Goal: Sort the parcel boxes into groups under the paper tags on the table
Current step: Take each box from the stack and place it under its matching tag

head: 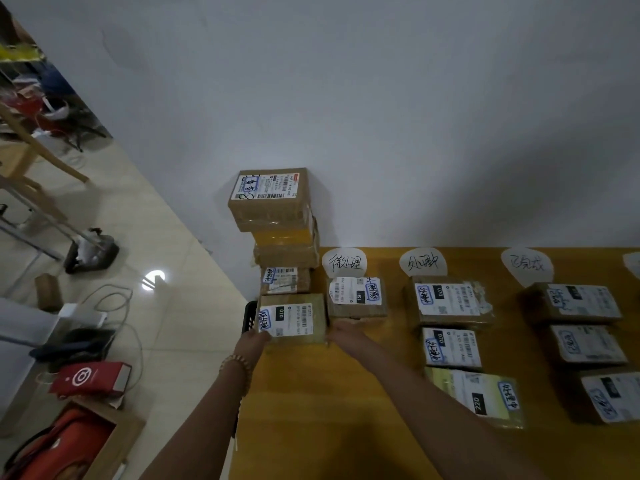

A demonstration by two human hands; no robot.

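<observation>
Here both hands clamp one small parcel box (291,320) at the table's (346,410) left edge: the left hand (254,337) presses its left side, the right hand (341,332) its right, fingers curled against cardboard. Its long axis runs left to right, white label up. Beyond stands the taped brown stack (277,223); the paper tags (343,264) lie right, above sorted rows.
</observation>
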